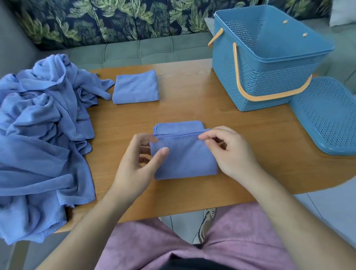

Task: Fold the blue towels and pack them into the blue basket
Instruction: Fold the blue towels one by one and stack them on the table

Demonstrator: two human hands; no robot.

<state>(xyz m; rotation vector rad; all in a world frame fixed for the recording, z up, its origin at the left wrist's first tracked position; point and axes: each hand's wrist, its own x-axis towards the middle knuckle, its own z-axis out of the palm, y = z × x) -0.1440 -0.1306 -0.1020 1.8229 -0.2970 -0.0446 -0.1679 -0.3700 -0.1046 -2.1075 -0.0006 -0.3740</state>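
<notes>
Towel being folded (183, 156) lies on the wooden counter (251, 149) in front of the person. Left hand (136, 163) and right hand (229, 149) each pinch a corner of its upper folded edge between thumb and fingers. One folded towel (136, 87) rests further back. Unfolded blue towels (30, 139) are heaped at the left. Blue basket (268, 59) stands open at the right, its lid (335, 118) just beside it.
</notes>
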